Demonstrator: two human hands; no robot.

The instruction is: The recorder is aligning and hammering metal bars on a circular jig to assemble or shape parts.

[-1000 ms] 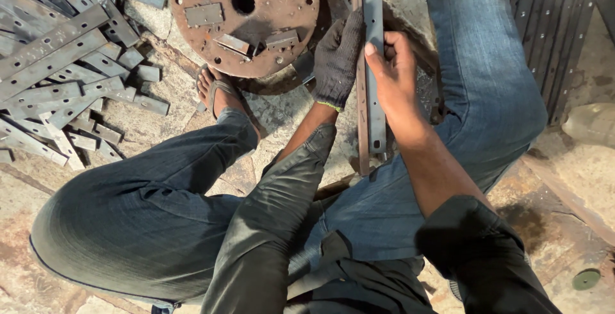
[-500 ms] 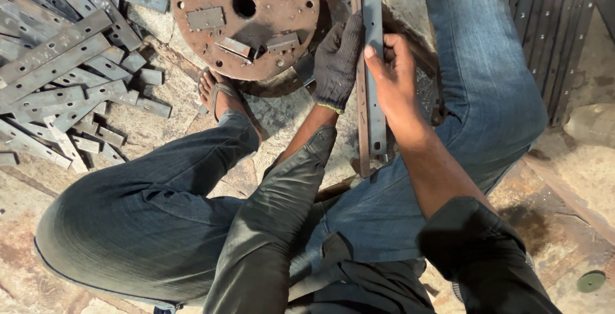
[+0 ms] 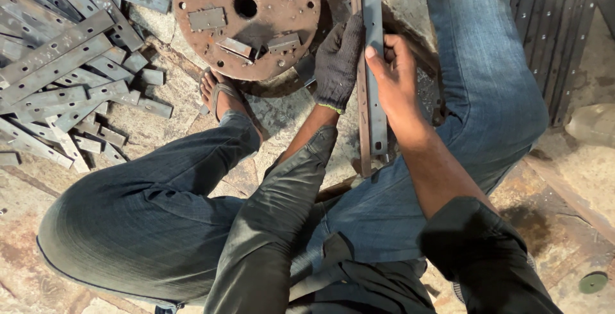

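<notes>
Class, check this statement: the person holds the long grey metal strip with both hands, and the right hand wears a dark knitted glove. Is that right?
Not quite. The head view shows the dark knitted glove on the left hand; the right hand is bare. Both do hold the long grey metal strip.

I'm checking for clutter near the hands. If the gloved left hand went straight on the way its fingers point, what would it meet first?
Probably the rusty round plate: the left hand points up the picture beside the long metal strip, and the plate's edge lies just ahead, though depth is unclear.

The bar point(image 3: 373, 64) runs off the top edge, so no telling how long it is. Left hand point(image 3: 337, 64) is gloved, its fingertips hidden behind the bar. Disc point(image 3: 246, 13) is cropped up top too.
</notes>
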